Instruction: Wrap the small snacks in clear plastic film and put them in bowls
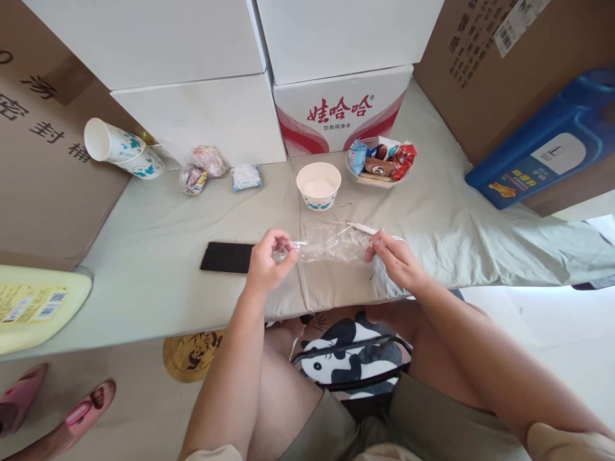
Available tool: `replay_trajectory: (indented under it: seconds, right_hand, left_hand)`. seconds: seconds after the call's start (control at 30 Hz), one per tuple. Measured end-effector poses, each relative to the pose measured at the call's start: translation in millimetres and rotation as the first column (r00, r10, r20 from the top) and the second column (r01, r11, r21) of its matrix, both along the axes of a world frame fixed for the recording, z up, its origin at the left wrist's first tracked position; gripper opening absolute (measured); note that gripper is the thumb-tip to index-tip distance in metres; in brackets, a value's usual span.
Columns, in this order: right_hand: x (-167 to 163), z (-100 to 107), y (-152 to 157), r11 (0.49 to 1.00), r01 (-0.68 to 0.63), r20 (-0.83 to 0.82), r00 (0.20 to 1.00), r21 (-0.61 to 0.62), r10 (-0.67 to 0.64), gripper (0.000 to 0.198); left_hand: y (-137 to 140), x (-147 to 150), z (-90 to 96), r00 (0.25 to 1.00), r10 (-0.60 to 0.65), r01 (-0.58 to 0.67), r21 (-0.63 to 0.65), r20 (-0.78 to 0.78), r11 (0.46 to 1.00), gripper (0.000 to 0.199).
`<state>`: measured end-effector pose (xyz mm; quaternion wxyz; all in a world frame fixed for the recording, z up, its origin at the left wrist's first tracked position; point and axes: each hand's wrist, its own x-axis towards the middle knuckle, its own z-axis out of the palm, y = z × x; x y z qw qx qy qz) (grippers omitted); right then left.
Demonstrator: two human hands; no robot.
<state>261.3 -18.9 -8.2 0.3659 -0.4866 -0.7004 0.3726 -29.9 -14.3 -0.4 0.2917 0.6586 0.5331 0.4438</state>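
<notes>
Between my two hands a clear plastic bag point(331, 245) is stretched sideways, low over the cloth-covered table. The fingers of my left hand point(272, 256) pinch its left end. My right hand point(394, 257) is closed on the right end. By the right fingertips a thin white strip point(361, 227) sticks out to the left; whether the hand holds it I cannot tell. Just beyond the bag stands a white paper bowl point(318, 186) with a blue leaf print. A black phone point(227, 257) lies flat beside my left hand, partly hidden by it.
A clear bowl of wrapped snacks point(380, 161) stands at the back right. Paper cups point(123, 150), small wrapped packs point(202, 168) and a blue-white packet point(246, 178) lie back left. A blue bottle point(548, 141), a yellow bottle point(41, 307) and boxes point(341, 115) surround the table point(158, 256).
</notes>
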Motion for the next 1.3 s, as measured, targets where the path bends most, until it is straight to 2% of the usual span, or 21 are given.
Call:
replay_trajectory:
  seconds: [0.1, 0.2, 0.3, 0.4, 0.47, 0.53, 0.6, 0.67, 0.73, 0.8, 0.87, 0.93, 1.03, 1.1, 1.17, 1.23, 1.3]
  right_hand:
    - [-0.5, -2.6, 3.5, 0.988, 0.152, -0.224, 0.962, -0.033, -0.155, 0.04]
    - [0.8, -7.1, 7.7, 0.951, 0.293, -0.381, 0.871, -0.102, -0.309, 0.035]
    - [2.9, -7.2, 8.7, 0.924, 0.361, -0.406, 0.831, -0.128, -0.381, 0.032]
    - [3.6, -1.4, 5.4, 0.936, 0.341, -0.38, 0.857, -0.09, -0.349, 0.034]
    - [3.0, 2.2, 3.0, 0.941, 0.334, -0.306, 0.891, -0.057, -0.335, 0.033]
    - [1.9, 2.4, 2.3, 0.936, 0.342, -0.283, 0.893, -0.078, -0.35, 0.034]
    - [0.7, -1.0, 3.7, 0.925, 0.346, -0.371, 0.847, -0.156, -0.38, 0.035]
    - [-0.5, -5.6, 6.4, 0.908, 0.346, -0.483, 0.769, -0.238, -0.42, 0.035]
    - [-1.3, -8.6, 8.6, 0.889, 0.348, -0.549, 0.7, -0.296, -0.457, 0.038]
    - [-1.4, -8.2, 9.1, 0.879, 0.347, -0.566, 0.673, -0.326, -0.476, 0.041]
    - [-0.7, -5.0, 7.9, 0.877, 0.358, -0.528, 0.701, -0.32, -0.479, 0.042]
    - [0.9, -0.9, 5.8, 0.879, 0.396, -0.451, 0.754, -0.267, -0.477, 0.042]
    - [3.9, 3.3, 3.9, 0.879, 0.451, -0.298, 0.827, -0.157, -0.478, 0.044]
    - [5.4, 4.1, 4.2, 0.876, 0.468, -0.203, 0.852, -0.115, -0.482, 0.045]
    - [6.1, 4.1, 5.2, 0.875, 0.472, -0.129, 0.866, -0.11, -0.483, 0.044]
    - [5.6, 4.5, 5.9, 0.877, 0.47, -0.083, 0.875, -0.099, -0.478, 0.043]
    - [4.0, 5.3, 6.0, 0.881, 0.469, -0.069, 0.879, -0.058, -0.472, 0.042]
  left_hand:
    - [2.5, 1.0, -4.6, 0.998, -0.058, 0.062, -0.124, 0.04, 0.99, 0.041]
    - [6.0, 1.1, -4.9, 0.998, 0.011, 0.004, -0.253, 0.058, 0.968, 0.038]
    - [9.0, 0.6, -1.8, 0.966, 0.122, -0.045, -0.316, 0.228, 0.948, 0.035]
    - [9.2, 0.0, 2.0, 0.896, 0.149, -0.006, -0.324, 0.419, 0.946, 0.035]
    - [7.8, -0.3, 4.5, 0.847, 0.126, 0.055, -0.321, 0.516, 0.946, 0.037]
    - [5.9, 0.4, 7.0, 0.784, 0.087, 0.13, -0.3, 0.615, 0.945, 0.039]
    - [4.1, 3.7, 8.2, 0.718, 0.036, 0.195, -0.251, 0.695, 0.948, 0.042]
    - [3.5, 10.3, 6.8, 0.693, -0.021, 0.257, -0.22, 0.721, 0.941, 0.053]
    - [4.6, 19.0, 2.2, 0.722, -0.041, 0.293, -0.252, 0.691, 0.922, 0.069]
    - [7.5, 26.8, -3.8, 0.782, -0.004, 0.26, -0.32, 0.623, 0.911, 0.065]
    - [10.9, 30.3, -8.3, 0.822, 0.073, 0.154, -0.343, 0.565, 0.927, 0.04]
    - [13.4, 27.8, -9.6, 0.825, 0.149, 0.038, -0.316, 0.545, 0.948, 0.022]
    - [13.1, 14.5, -6.0, 0.859, 0.187, -0.025, -0.324, 0.477, 0.946, 0.014]
    - [10.2, 3.1, -2.7, 0.931, 0.101, 0.047, -0.39, 0.35, 0.919, 0.014]
    - [6.4, -6.4, -0.4, 0.975, -0.084, 0.174, -0.475, 0.204, 0.863, 0.017]
    - [2.9, -11.9, 0.5, 0.968, -0.232, 0.246, -0.525, 0.094, 0.815, 0.023]
    - [0.8, -12.7, 0.4, 0.962, -0.261, 0.26, -0.522, 0.074, 0.812, 0.03]
